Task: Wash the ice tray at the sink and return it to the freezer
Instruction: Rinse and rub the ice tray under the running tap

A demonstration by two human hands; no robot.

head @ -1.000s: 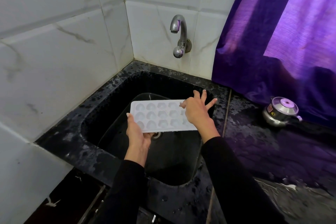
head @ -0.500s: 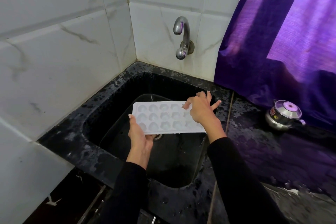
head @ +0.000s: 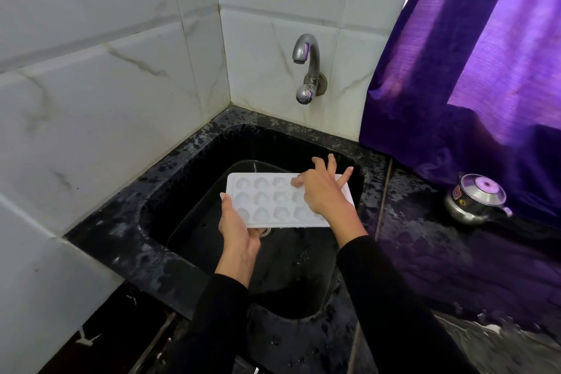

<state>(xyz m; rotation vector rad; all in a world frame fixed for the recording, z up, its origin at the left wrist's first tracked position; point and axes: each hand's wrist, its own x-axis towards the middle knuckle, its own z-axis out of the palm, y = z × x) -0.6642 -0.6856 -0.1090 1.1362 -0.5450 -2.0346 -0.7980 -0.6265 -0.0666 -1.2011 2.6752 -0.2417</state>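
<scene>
A white ice tray (head: 267, 202) with rounded cavities hangs level over the black sink (head: 188, 161). My left hand (head: 238, 229) grips its near-left corner, thumb on the left edge and fingers underneath. My right hand (head: 323, 191) lies on top of the tray's right part, fingers spread, with a fingertip pressed into a cavity in the top row. The right end of the tray is hidden under that hand. The steel tap (head: 306, 68) on the back wall shows no running water.
White marble-look tiles line the left and back walls. A wet black counter (head: 455, 267) extends right of the sink. A small steel pot with a lid (head: 476, 199) stands on it, below a purple curtain (head: 473, 70).
My right hand's fingers have shifted over the tray's cavities and spread wider. The left hand keeps the same hold and the tray stays in place over the sink.
</scene>
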